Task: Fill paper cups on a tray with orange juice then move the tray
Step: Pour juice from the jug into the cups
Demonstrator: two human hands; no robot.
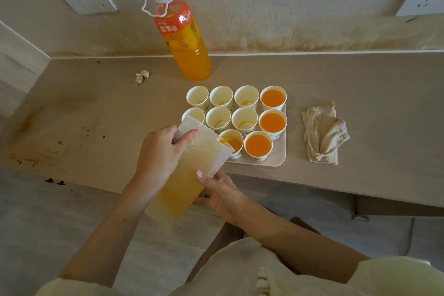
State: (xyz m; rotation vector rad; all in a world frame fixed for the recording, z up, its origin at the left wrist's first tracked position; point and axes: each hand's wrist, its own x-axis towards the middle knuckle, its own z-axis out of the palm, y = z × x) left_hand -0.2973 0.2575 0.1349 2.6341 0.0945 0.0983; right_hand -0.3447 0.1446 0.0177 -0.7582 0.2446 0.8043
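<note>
A clear plastic jug (189,173) of orange juice is tilted over the pale tray (280,156), and juice runs from its spout into a front-row paper cup (233,144). My left hand (161,151) grips the jug near its rim. My right hand (219,191) holds the jug lower down by its handle side. Three cups on the tray's right are full: at the back (273,98), in the middle (272,122) and at the front (258,145). Several other cups, such as this cup (218,119), hold almost nothing.
A large orange juice bottle (185,38) with a white cap stands at the back by the wall. A crumpled cloth (323,133) lies right of the tray. A small paper scrap (142,76) sits on the table at left. The table's front edge runs under my hands.
</note>
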